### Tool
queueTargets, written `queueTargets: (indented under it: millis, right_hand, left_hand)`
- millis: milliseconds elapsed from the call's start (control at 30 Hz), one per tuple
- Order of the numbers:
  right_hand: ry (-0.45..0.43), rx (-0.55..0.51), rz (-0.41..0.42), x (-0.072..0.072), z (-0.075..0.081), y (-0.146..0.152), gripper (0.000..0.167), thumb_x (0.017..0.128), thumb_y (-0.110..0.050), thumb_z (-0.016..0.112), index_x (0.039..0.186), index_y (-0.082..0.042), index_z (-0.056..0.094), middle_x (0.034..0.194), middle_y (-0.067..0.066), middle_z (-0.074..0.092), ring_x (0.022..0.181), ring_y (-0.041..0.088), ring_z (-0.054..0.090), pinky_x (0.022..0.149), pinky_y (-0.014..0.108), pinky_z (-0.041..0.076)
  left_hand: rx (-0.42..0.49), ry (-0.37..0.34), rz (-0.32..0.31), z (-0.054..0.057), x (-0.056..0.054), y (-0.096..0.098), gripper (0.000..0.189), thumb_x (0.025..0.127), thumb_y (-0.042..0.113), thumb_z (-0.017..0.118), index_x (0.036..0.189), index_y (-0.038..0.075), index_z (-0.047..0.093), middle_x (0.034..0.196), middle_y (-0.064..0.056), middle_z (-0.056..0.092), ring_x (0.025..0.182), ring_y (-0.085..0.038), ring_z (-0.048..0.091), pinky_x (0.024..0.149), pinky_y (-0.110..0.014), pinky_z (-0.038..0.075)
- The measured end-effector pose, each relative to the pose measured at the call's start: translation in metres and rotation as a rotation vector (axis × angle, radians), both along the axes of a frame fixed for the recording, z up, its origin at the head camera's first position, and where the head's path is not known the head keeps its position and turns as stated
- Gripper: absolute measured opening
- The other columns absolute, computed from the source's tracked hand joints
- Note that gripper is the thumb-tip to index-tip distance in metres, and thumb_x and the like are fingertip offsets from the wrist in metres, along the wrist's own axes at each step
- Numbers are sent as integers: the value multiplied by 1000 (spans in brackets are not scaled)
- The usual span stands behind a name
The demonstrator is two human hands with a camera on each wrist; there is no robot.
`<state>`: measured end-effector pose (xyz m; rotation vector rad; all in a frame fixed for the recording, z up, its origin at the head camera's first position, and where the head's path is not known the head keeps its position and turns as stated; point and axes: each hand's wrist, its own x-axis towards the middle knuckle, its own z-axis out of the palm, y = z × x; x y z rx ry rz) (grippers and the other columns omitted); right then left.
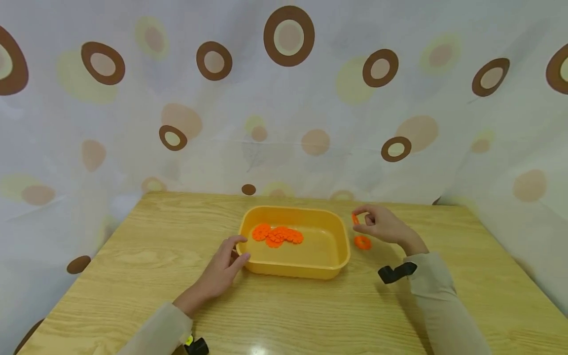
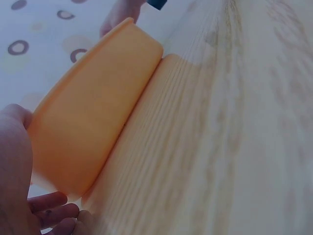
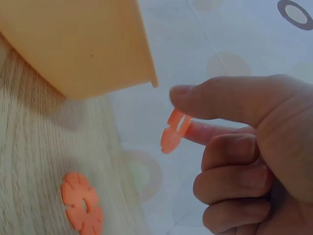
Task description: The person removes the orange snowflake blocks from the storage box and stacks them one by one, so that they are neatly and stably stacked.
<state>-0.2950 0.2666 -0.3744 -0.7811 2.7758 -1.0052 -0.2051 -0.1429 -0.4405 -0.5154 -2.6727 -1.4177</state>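
Observation:
A yellow plastic bin stands on the table, with several orange notched discs overlapping in its left half. My left hand holds the bin's left end, thumb on the near side of the corner and fingers at the rim and outer wall. Just right of the bin, my right hand pinches one orange snowflake-shaped disc on edge between thumb and index finger; the other fingers are curled in. Below that hand, a second orange disc with a central hole lies flat on the table.
The wooden table ends at a hanging white cloth printed with brown and pale circles. A black wrist camera sits at the right sleeve, and another black device is beside the left sleeve.

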Motion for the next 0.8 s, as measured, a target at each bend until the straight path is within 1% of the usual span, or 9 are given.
queueTargets:
  millis: [167, 367, 467, 567, 800]
  right_hand:
    - [-45, 76, -10, 2, -2, 2, 38, 89, -12, 67, 120, 8, 56, 58, -4, 36, 49, 6, 29, 52, 24, 32]
    - [-101, 161, 0, 1, -7, 4, 39, 87, -9, 66, 120, 10, 56, 56, -5, 34, 48, 7, 28, 50, 23, 29]
    - [-107, 186, 9, 1, -10, 5, 38, 86, -7, 66, 118, 11, 57, 55, -5, 35, 48, 8, 29, 50, 23, 29]
    - [-114, 186, 14, 1, -13, 5, 37, 84, -6, 67, 116, 11, 58, 56, -4, 38, 49, 9, 31, 50, 24, 30]
    - [-87, 206, 32, -3, -19, 5, 35, 80, -6, 70, 110, 9, 60, 58, -3, 40, 51, 9, 33, 51, 23, 30]
  left_hand:
    - [7, -3, 3, 0, 1, 0, 38, 100, 23, 52, 132, 5, 44, 110, -11, 48, 86, -16, 48, 77, -25, 44]
    - [3, 0, 5, -1, 1, -1, 37, 100, 24, 52, 132, 6, 44, 109, -10, 48, 86, -16, 48, 77, -25, 44]
    - [3, -3, 1, -1, 0, 0, 37, 100, 25, 52, 132, 6, 44, 109, -9, 48, 86, -16, 47, 76, -25, 44]
    - [5, -3, -2, -1, 1, 0, 37, 101, 24, 51, 132, 6, 44, 109, -10, 48, 86, -16, 47, 76, -25, 43]
    - [11, -8, -3, -1, 1, 0, 37, 101, 24, 51, 132, 5, 43, 111, -12, 49, 86, -16, 48, 76, -25, 44]
